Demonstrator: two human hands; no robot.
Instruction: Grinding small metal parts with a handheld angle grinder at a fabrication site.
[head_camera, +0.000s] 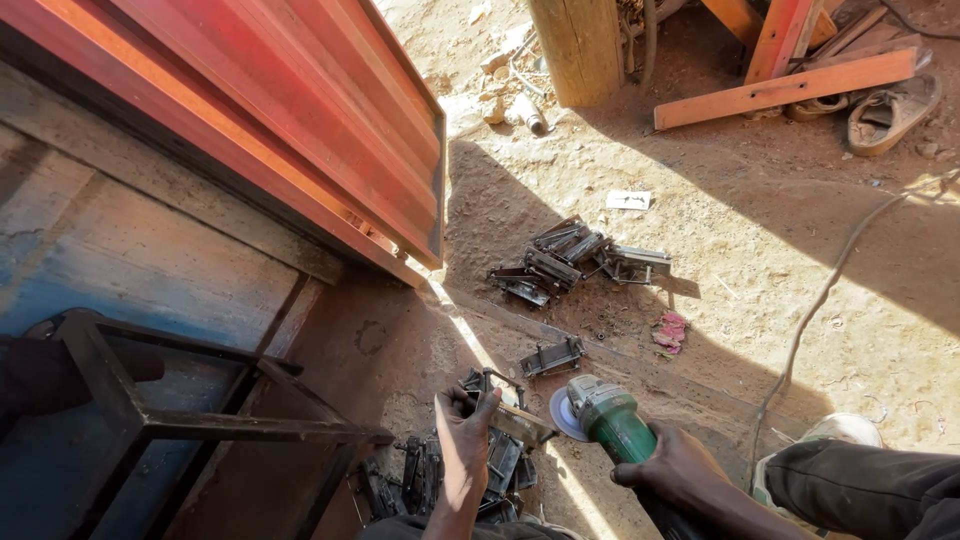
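While right hand (672, 462) wraps fully around green angle grinder (610, 415), left hand (465, 440) pinches dark metal bracket (510, 415); grinder disc at bracket's 3 o'clock, close; dark bracket pile (575, 258) at 12 o'clock.

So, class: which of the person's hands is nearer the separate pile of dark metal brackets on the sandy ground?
Left. The left hand is below the pile; the right hand sits lower.

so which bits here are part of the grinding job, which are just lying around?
In use: green angle grinder in right hand; metal bracket in left hand; bracket pile beneath.

Lying about: shoe, orange planks, wooden post, pink rag.
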